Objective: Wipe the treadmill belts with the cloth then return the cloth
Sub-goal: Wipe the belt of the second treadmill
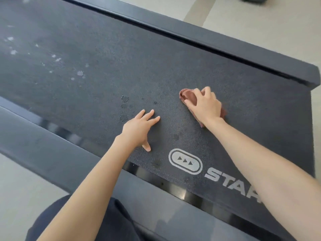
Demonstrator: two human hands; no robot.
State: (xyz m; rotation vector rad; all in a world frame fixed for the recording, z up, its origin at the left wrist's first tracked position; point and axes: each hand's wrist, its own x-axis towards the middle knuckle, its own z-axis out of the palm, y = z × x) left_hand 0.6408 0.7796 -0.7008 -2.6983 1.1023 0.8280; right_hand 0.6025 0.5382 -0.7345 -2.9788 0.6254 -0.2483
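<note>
The person crouches at the side of a treadmill, both bare arms stretched out over the dark, grainy treadmill belt (104,75). The right hand (205,106) sits toward the belt's far edge with its fingers curled over a bunched cloth (188,96), reddish-brown, gripping it and holding it down against the belt; folds of the cloth poke out ahead of the knuckles and a bit shows behind the wrist. The left hand (139,129) lies near it but apart, nearer the belt's close edge; its fingers are straight and spread, thumb out to the side, palm resting flat on the belt and holding nothing.

Just beside the left thumb a pale oval logo (185,161) with three small triangles is printed on the belt; next to it runs white lettering (225,180) reading "STA", the rest hidden by the right forearm. Farther along the belt, pale specks (79,73) are scattered over the surface; a few darker spots (125,99) lie ahead of the left fingers. A grey side rail (208,37) borders the belt on the far side and another (52,141) on the near side; light floor (260,23) lies beyond. Dark trousers (112,223) show at the bottom.
</note>
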